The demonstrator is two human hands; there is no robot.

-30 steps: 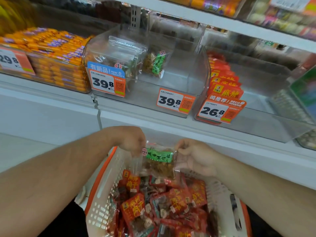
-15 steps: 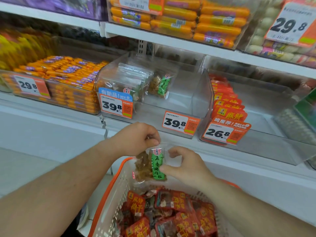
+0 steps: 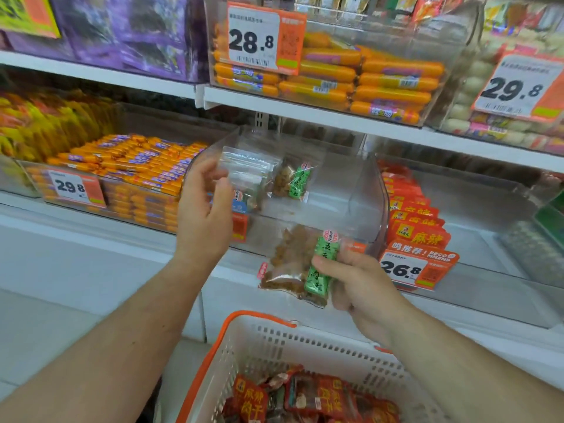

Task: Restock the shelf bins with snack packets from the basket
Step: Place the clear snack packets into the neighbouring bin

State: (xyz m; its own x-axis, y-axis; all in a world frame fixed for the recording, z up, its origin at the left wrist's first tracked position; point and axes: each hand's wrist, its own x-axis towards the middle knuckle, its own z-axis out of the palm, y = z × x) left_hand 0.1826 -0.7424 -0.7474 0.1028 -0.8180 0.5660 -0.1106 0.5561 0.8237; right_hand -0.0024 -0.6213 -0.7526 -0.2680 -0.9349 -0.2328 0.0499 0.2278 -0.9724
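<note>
My right hand [image 3: 357, 285] grips a clear snack packet [image 3: 293, 264] with a green label and brown contents, held upright just below the front of a clear shelf bin [image 3: 363, 190]. Inside that bin stand a matching green-label packet [image 3: 294, 180] and several clear packets [image 3: 247, 172] at its left. My left hand [image 3: 203, 206] is raised in front of the bin's left end, fingers relaxed and holding nothing. Below, a white basket with an orange rim [image 3: 259, 315] holds several red snack packets [image 3: 308, 398].
A bin of orange sausage sticks [image 3: 128, 166] sits to the left, and a bin of red packets [image 3: 412, 221] with a 26.8 tag to the right. The upper shelf [image 3: 305, 112] carries orange sausages [image 3: 366, 83] and hangs over the bins.
My right hand has lifted the green-label packet from over the basket up to the bin's front. My left hand let go of the packet and rose to the bin's left end.
</note>
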